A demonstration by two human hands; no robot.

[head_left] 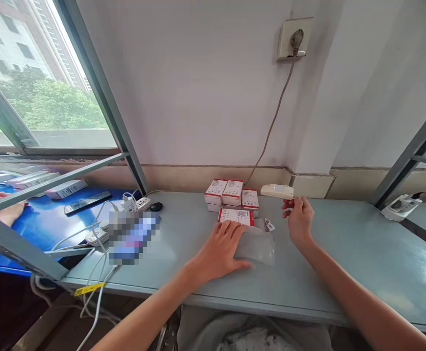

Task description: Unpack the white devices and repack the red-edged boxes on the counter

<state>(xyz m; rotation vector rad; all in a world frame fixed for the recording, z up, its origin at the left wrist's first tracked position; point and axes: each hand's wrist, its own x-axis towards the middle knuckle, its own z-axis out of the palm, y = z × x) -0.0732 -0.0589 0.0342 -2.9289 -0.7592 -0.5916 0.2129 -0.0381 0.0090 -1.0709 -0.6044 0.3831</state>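
Left hand (218,251), fingers spread flat on a clear plastic bag (257,251) lying on the counter (344,253), touching a red-edged white carton (236,217). Right hand (299,219), fingers loosely curled just below a white handheld device (277,191); any grip cannot be determined. Four or more similar cartons (232,191) stand stacked behind, unbagged.

A clear plastic bag (255,248) is pressed by the left hand (220,248). A white device (277,191) is seen just above the right hand (298,219).
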